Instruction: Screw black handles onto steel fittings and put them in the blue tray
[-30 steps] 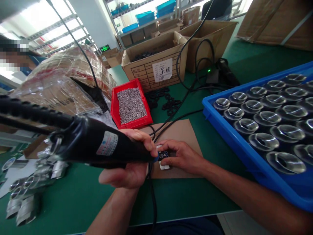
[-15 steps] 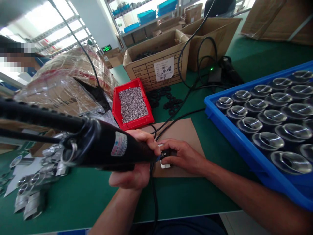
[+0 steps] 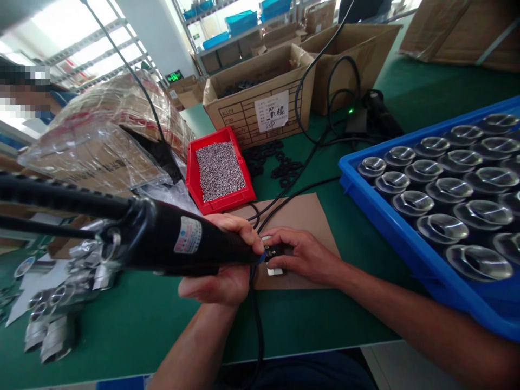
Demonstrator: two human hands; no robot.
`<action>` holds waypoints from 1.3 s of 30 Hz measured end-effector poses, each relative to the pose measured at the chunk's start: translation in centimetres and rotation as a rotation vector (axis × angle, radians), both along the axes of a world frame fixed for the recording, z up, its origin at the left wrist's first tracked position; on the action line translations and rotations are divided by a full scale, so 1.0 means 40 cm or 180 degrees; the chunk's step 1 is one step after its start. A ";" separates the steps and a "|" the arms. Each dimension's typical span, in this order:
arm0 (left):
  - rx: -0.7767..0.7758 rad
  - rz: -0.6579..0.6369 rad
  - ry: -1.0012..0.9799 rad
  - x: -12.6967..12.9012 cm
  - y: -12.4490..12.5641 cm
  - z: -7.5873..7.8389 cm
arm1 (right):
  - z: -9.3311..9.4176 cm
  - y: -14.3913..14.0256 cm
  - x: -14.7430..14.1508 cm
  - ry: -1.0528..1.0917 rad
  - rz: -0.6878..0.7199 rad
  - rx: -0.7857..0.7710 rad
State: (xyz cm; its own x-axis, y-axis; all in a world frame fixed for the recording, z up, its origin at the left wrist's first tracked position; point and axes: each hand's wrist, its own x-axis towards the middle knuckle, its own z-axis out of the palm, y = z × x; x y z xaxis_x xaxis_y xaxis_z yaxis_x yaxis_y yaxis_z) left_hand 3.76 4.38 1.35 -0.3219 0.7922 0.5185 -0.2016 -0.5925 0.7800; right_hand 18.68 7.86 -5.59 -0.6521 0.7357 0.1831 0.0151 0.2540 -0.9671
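My left hand is wrapped round a black electric screwdriver with a white label on its body. Its blue-ringed front end comes down at a small black part; whether the bit touches is hidden. Small shiny spots, perhaps screw heads, show on that part. From the right, the thumb and fingers of my right hand pinch it over a brown cardboard sheet. Beneath it lies a small white-silver piece, mostly covered.
A red bin of tiny metal pieces stands ahead, near loose black rings and a labelled carton. To the right is a blue tray of hex-topped metal fittings. Metal pipe fittings lie at left. Black cables cross the middle.
The screwdriver's rear end has shifted slightly left and its front end slightly up. A little more of the black part shows between my hands. Both grips stay the same.
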 end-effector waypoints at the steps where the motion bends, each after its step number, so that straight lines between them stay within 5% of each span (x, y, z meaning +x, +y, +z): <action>1: 0.0006 -0.0009 0.0001 0.000 0.000 0.002 | 0.001 -0.001 0.000 -0.0002 -0.0002 -0.0018; 8: 0.0043 0.0134 -0.0287 0.012 0.014 0.036 | -0.006 -0.002 0.005 0.0045 -0.0069 -0.0144; 16: 0.0068 0.0265 -0.0172 0.025 0.029 0.023 | -0.002 0.001 0.003 0.0040 -0.0043 -0.0155; 32: 0.0086 0.0177 -0.0217 0.026 0.037 0.015 | -0.002 0.003 0.000 0.0089 -0.0001 -0.0233; 39: 0.0375 -0.0203 -0.0240 0.008 0.026 0.025 | -0.007 0.002 -0.001 0.0068 -0.0032 -0.0238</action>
State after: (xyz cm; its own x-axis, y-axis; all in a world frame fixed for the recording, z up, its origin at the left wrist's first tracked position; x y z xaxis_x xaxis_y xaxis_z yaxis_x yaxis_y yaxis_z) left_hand 4.07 5.42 2.34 -0.3143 0.7474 0.5853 -0.2972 -0.6630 0.6871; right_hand 18.65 7.96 -5.88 -0.6412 0.7543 0.1412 -0.0037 0.1809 -0.9835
